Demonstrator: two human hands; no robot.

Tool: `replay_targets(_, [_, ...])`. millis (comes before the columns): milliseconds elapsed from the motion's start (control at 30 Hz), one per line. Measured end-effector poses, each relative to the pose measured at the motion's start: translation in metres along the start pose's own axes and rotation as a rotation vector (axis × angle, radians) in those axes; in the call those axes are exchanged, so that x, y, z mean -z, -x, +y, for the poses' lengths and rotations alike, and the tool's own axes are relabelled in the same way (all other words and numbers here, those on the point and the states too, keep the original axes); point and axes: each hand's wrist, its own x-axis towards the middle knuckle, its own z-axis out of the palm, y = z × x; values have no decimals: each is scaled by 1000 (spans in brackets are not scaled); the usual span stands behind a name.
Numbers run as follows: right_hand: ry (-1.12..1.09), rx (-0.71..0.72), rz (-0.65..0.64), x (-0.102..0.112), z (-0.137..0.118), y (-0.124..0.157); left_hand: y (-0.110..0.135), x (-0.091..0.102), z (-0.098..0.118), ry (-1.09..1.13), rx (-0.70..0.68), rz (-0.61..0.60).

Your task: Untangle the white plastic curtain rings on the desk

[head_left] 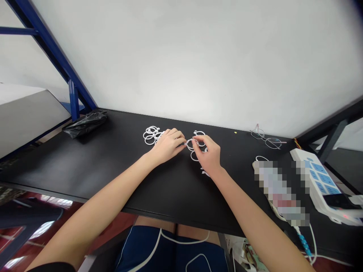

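Observation:
On the black table (113, 166), both my hands meet over a scatter of small white rings. My left hand (167, 145) has its fingers curled and pinched on a white ring (189, 144) at its left side. My right hand (209, 154) pinches the same ring from the right. A pile of several white rings (151, 135) lies just left of my left hand. A few more white rings (199, 133) lie beyond and under my right hand.
A crumpled black plastic bag (85, 124) lies at the table's far left by a blue metal frame (73, 100). Wire-rimmed glasses (266, 138) rest near the wall at right. A white and blue power strip (320, 181) sits at the right edge.

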Motion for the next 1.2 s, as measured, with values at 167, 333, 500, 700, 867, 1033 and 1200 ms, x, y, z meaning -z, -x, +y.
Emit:
replay_targets(167, [21,65,-108,-3,6,3,-1,0,-2,-24,6,-21])
replay_targets(333, [95,112,-177,-5,11,5,0,-1,-3,-59,3,8])
replay_targets(500, [139,93,-181,-2,11,3,0,-1,-1,-42,16,74])
replay_targets(700, [172,65,-183,-2,12,4,-1,0,2,-21,-15,116])
replay_targets(867, [116,86,-165,-4,15,5,0,-1,1,7,-44,164])
replay_targets(1033, [53,58,-150,-4,13,3,-1,-1,1,58,-51,183])
replay_targets(1200, [6,24,-165,-2,12,2,-2,1,1,131,-62,181])
